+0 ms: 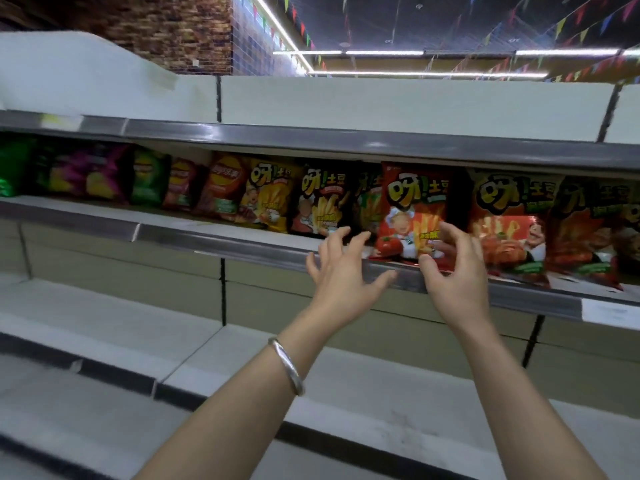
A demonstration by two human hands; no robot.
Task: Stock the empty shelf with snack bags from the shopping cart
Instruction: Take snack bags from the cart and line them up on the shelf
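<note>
Near: bare white shelf boards (104,327), matte, dark-edged. Left wrist carries a smooth silver bangle (287,365). Left hand (341,271) spread wide, holding nothing, just before the brushed-metal shelf rail (242,245). Right hand (453,268) loosely cupped, fingertips touching a glossy red snack bag (412,209) standing upright on the shelf among crinkled foil bags.
</note>
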